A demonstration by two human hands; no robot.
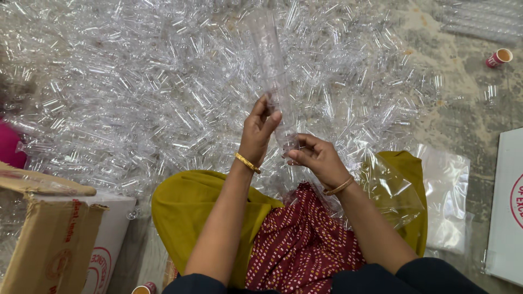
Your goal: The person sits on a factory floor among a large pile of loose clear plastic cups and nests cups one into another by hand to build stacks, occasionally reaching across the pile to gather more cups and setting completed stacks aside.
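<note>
Two hands gripping a stack of clear plastic cups at frame centre

Stack of clear plastic cups (271,71), thin and glossy, is rising from centre toward the top edge; left hand (259,129) is wrapping its side, right hand (316,158) is pinching its lower end. Heap of loose clear cups (136,98) is covering the floor; cardboard box (52,245) is sitting lower left

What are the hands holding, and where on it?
A tall stack of clear plastic cups: left hand around its lower part, right hand at its bottom end.
</note>
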